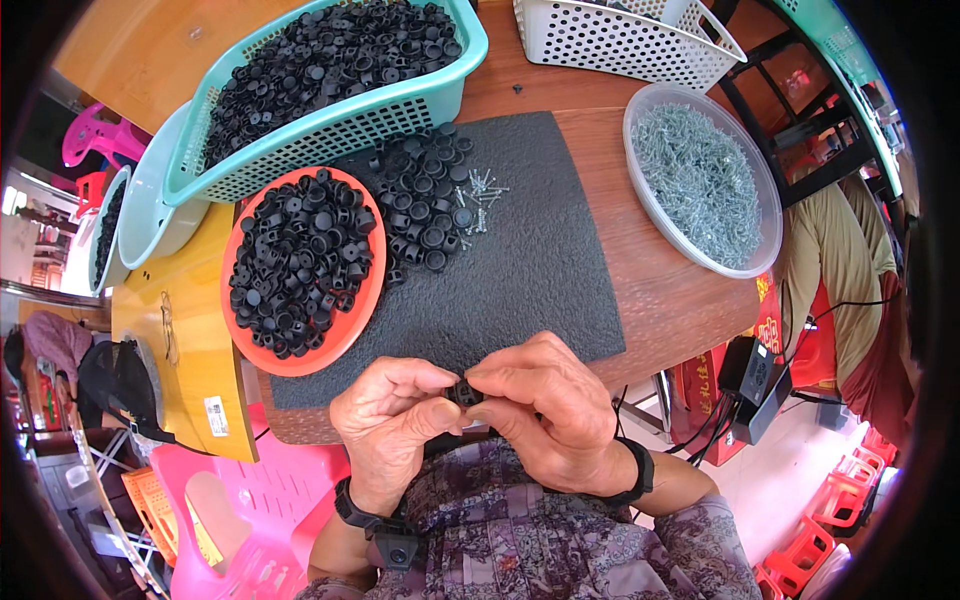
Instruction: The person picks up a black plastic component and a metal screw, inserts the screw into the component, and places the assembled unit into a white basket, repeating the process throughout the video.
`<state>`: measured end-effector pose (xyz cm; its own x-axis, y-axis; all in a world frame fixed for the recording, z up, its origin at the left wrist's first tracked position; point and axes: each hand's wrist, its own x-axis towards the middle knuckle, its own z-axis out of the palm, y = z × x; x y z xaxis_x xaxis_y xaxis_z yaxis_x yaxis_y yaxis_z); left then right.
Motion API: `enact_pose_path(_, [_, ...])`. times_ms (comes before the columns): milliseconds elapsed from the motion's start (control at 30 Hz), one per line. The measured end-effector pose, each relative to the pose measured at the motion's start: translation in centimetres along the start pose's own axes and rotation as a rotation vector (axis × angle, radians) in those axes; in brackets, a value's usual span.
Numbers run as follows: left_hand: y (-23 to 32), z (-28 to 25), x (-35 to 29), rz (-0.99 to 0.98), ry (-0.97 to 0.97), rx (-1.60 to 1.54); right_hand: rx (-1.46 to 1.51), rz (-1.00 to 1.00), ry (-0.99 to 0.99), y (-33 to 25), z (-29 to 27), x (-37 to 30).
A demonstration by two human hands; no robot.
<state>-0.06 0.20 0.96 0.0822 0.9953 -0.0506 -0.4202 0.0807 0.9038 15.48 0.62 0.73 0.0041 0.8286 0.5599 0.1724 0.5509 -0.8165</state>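
Both my hands meet at the near edge of a dark grey mat (pixel 530 270). Between their fingertips is a small black plastic part (pixel 463 393), mostly covered by the fingers. My left hand (pixel 395 420) pinches it from the left with thumb and forefinger. From the other side my right hand (pixel 550 405) grips it the same way. Ahead on the mat lie a pile of round black plastic caps (pixel 420 200) and several loose silver screws (pixel 482 195). An orange-red plate (pixel 378 270) heaped with black plastic parts (pixel 300 260) stands left of the pile.
A turquoise basket (pixel 330 135) full of black parts stands at the far left, beside pale green bowls (pixel 160 200). On the right is a clear tub (pixel 640 180) of silver screws. A white perforated basket (pixel 630 50) stands at the back. Pink chair (pixel 250 500) at lower left.
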Motion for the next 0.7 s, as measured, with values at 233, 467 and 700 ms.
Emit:
enact_pose_path(233, [-0.23,-0.24,-0.19,-0.023,0.002,-0.038,0.015,0.036,-0.030,-0.35,-0.13,0.00])
enact_pose_path(467, [-0.21,-0.13,0.14,-0.039,0.005,-0.094,0.046,0.031,-0.043,-0.01,-0.12,0.25])
enact_pose_path(700, [0.00,-0.28,0.12,0.053,-0.039,0.116,0.083,0.077,-0.070,0.17,-0.61,0.00])
